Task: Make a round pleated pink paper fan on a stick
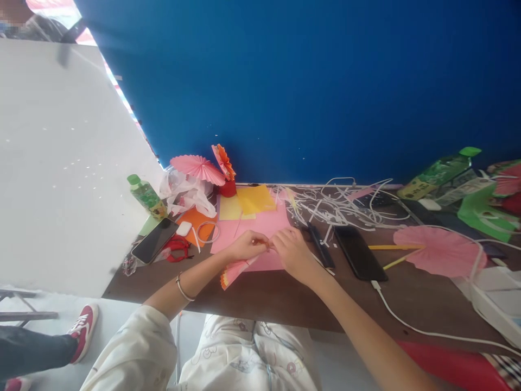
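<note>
Above the near part of the table, both my hands meet with their fingertips close together. Closed on a pleated strip of pink and orange paper (237, 271) is my left hand (249, 245). The strip's zigzag end points down toward me, and its other end goes in among my fingers. My right hand (292, 251) has its fingers curled and pinched at that upper end; the exact grip is hidden. Beneath my hands lies a pink paper sheet (266, 263), with yellow paper sheets (256, 199) on its far part.
Folded paper fans (198, 168) stand by a red cup (228, 188). Paper strips (325, 206) are heaped behind my right hand. Phones (360, 252), (154, 240), a green-capped bottle (147, 196), a pink round fan (437, 251) and white cables flank the work area. A blue panel (301, 92) rises behind.
</note>
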The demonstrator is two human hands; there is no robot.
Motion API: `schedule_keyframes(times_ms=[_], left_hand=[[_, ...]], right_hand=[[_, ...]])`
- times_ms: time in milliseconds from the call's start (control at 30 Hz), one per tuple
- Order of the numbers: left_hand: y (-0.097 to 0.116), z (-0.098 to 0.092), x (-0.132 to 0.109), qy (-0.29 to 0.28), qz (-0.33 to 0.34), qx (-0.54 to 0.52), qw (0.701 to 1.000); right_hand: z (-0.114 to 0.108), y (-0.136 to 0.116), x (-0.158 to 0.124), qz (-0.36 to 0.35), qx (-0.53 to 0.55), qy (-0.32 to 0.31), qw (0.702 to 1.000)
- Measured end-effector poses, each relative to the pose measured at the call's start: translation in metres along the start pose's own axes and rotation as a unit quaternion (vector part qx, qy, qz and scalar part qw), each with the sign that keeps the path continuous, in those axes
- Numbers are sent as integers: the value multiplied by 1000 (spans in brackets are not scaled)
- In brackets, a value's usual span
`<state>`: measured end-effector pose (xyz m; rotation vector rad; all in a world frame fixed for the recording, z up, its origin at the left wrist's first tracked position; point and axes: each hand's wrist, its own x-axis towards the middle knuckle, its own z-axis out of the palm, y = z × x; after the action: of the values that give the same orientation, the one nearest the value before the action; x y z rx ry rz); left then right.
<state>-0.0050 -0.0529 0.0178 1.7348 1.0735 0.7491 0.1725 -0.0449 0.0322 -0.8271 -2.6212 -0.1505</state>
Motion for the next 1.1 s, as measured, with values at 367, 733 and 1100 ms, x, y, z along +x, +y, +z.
schedule_keyframes(times_ms=[367, 733, 1100], left_hand=[[0, -7, 7, -29, -47, -85, 995], [5, 0, 4, -9, -48, -11, 999], [-4, -13, 2, 34, -70, -114, 990]], right_hand=[[4, -6, 1, -20, -90, 77, 993], [3, 3, -2, 47, 1, 59, 997], [5, 8, -7, 126, 116, 77, 982]])
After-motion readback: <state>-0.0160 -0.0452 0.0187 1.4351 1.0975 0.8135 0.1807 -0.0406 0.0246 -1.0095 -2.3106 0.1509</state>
